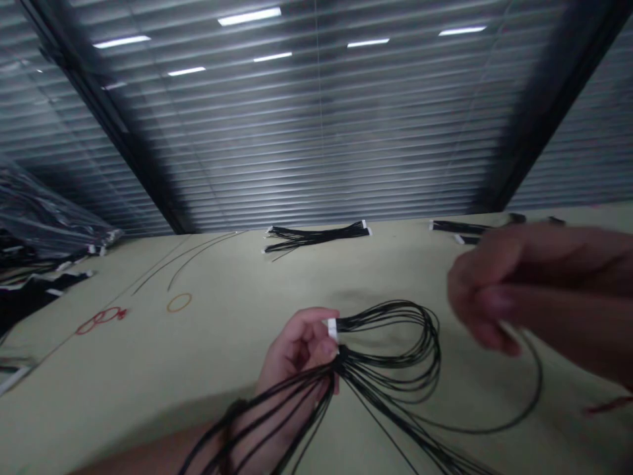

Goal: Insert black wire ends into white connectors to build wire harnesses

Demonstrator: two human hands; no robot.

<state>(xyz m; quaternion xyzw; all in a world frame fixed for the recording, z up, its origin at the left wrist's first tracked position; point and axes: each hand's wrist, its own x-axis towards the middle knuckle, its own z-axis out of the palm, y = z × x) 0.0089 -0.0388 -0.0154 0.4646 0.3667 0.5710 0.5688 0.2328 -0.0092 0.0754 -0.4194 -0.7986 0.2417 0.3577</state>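
Note:
My left hand (pixel 291 356) is closed around a black wire harness (pixel 430 349), low in the middle of the head view. Between its thumb and fingers a small white connector (pixel 333 328) stands upright. Several thin wires leave the connector and loop round to the right, back to the bunched part at my thumb. Other strands fan out toward the lower edge. My right hand (pixel 524 297), blurred by motion, is raised to the right with its fingers pinched together. One loose black wire (pixel 537 389) curves up from the harness to those fingers; its end is hidden there.
Another black harness with white connectors (pixel 319 235) lies at the table's back edge, with more harnesses (pixel 459 227) behind my right hand. A yellow rubber band (pixel 179 303), red bands (pixel 101 319) and a plastic bag (pixel 44 211) are at left. Window blinds (pixel 321 132) rise behind.

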